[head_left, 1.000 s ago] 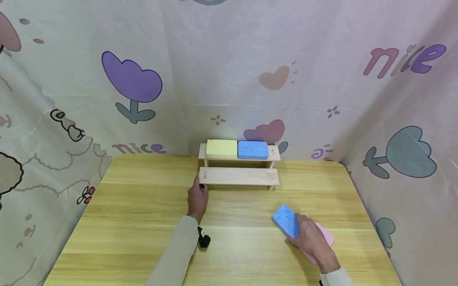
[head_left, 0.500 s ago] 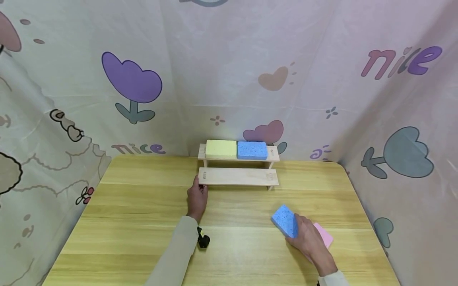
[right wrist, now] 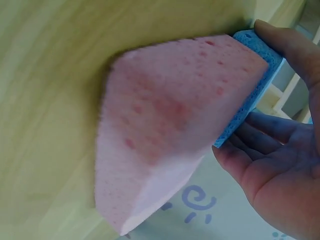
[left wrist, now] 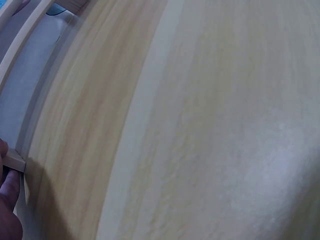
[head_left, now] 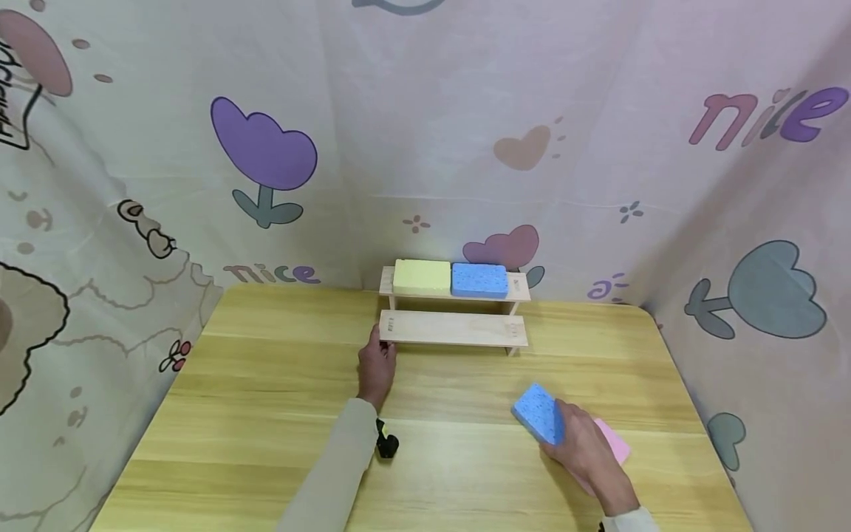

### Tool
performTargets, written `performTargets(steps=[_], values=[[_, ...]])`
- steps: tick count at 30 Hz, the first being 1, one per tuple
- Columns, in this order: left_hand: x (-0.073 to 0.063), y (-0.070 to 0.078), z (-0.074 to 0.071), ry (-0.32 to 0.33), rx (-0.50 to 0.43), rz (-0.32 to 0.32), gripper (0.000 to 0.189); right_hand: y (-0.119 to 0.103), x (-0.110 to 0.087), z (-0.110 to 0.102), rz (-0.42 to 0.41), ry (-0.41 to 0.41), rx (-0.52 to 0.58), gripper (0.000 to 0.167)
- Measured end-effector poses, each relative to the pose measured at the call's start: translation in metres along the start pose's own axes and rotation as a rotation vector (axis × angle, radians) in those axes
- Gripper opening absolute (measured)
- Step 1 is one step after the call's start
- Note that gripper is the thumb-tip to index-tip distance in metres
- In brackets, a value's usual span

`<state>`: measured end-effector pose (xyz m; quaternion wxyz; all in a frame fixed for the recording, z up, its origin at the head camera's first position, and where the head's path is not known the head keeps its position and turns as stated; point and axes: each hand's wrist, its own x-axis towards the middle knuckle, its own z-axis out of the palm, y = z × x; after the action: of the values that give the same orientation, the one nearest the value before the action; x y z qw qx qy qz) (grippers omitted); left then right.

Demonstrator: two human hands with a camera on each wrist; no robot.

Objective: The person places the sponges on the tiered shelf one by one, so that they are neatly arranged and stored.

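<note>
At the back of the table stands a two-tier wooden shelf (head_left: 453, 328). My left hand (head_left: 377, 369) holds the left end of its lower tier; in the left wrist view the fingers (left wrist: 10, 189) are round the foot of a shelf leg. My right hand (head_left: 588, 447) grips a blue sponge (head_left: 537, 412) between thumb and fingers, out on the right part of the table. A pink sponge (right wrist: 170, 115) lies on the table just beside that blue one, partly hidden by the right hand in the head view. On the upper tier sit a yellow sponge (head_left: 422, 277) and another blue sponge (head_left: 479, 281), side by side.
The shelf stands close to a printed cloth (head_left: 372, 148) hung behind the table and along both sides. Bare wood table (head_left: 452, 443) shows between the two hands.
The head view has shifted slightly, so everything sits a little farther right in it. Both hands keep their places on the shelf and the blue sponge.
</note>
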<state>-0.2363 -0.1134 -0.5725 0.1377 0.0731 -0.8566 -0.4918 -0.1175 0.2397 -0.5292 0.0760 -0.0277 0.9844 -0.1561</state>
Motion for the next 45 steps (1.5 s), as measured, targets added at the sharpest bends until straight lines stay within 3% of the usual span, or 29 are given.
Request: performTargets(steps=[13, 25, 35, 45], values=[[0.001, -0.002, 0.0, -0.01, 0.044, -0.015, 0.053, -0.012, 0.014, -0.021, -0.097, 0.044, 0.014, 0.082], [0.003, -0.002, 0.002, -0.004, 0.028, 0.023, 0.051, -0.028, 0.038, -0.047, -0.142, 0.075, 0.051, 0.081], [0.004, -0.004, 0.001, 0.0, 0.029, 0.016, 0.049, -0.051, 0.064, -0.057, -0.155, 0.018, 0.088, 0.084], [0.003, -0.002, 0.001, 0.0, 0.023, 0.029, 0.05, -0.078, 0.081, -0.062, -0.206, 0.015, 0.14, 0.083]])
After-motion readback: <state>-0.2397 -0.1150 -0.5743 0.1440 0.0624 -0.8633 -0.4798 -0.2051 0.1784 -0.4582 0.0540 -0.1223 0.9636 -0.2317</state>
